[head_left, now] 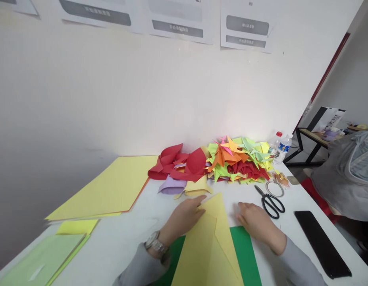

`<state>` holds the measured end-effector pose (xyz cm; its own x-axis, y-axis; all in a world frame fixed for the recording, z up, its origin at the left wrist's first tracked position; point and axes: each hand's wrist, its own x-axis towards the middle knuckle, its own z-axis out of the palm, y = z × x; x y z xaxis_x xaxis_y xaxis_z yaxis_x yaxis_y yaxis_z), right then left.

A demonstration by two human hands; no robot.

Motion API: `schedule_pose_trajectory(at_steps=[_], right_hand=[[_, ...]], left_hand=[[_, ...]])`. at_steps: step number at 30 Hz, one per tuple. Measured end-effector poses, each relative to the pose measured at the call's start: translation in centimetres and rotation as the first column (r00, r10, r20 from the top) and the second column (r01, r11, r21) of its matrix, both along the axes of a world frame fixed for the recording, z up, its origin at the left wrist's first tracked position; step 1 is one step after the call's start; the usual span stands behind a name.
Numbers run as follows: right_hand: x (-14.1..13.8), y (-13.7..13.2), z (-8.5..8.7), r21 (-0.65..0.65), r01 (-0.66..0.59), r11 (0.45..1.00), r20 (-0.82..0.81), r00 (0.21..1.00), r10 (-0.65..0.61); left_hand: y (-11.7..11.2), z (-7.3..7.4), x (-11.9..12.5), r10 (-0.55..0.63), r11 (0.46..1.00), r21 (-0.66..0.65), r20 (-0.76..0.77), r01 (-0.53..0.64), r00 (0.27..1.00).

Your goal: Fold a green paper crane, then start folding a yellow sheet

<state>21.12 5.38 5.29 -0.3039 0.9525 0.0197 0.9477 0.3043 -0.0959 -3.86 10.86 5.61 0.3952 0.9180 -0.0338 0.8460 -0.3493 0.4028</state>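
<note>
A folded sheet of yellow paper (206,246) lies in front of me, its narrow point facing away and its flaps overlapping along a slanted line. My left hand (185,216) is at its upper left edge, with thumb and forefinger gripping the paper there; a watch is on that wrist. To the right of the paper, my right hand (257,222) hovers with loosely bent, slightly parted fingers and nothing in them. A gap shows between those fingertips and the paper. Beneath the yellow paper is a green sheet (246,254), seen on both sides.
Folded colourful paper pieces (231,163) and curled red paper (184,163) are heaped against the wall. Scissors (270,202), a tape roll (274,189), a black phone-like slab (320,242) and bottles (282,149) stand right. Large yellow sheets (112,190) and green sheets (43,254) lie left.
</note>
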Motion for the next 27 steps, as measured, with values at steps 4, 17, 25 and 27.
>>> schedule_pose_trajectory(at_steps=[4, 17, 25, 27], right_hand=[[-1.4, 1.4, -3.5, 0.085, -0.198, 0.976, -0.097, 0.974, 0.206], [-2.6, 2.7, -6.9, 0.067, -0.272, 0.960, -0.124, 0.952, 0.279], [-2.9, 3.1, -6.9, 0.102, -0.239, 0.966, -0.133, 0.959, 0.251], [-2.8, 3.4, -6.9, 0.120, -0.231, 0.966, -0.148, 0.958, 0.247]], left_hand=[[-1.1, -2.9, 0.1, 0.050, 0.997, -0.048, -0.077, -0.053, 0.996], [-1.3, -4.2, 0.1, 0.110, 0.991, -0.069, -0.100, -0.118, 0.989], [-2.1, -5.1, 1.2, 0.108, 0.994, 0.041, -0.119, -0.104, 0.987], [-2.1, -5.5, 1.9, 0.106, 0.991, 0.093, -0.096, -0.097, 0.990]])
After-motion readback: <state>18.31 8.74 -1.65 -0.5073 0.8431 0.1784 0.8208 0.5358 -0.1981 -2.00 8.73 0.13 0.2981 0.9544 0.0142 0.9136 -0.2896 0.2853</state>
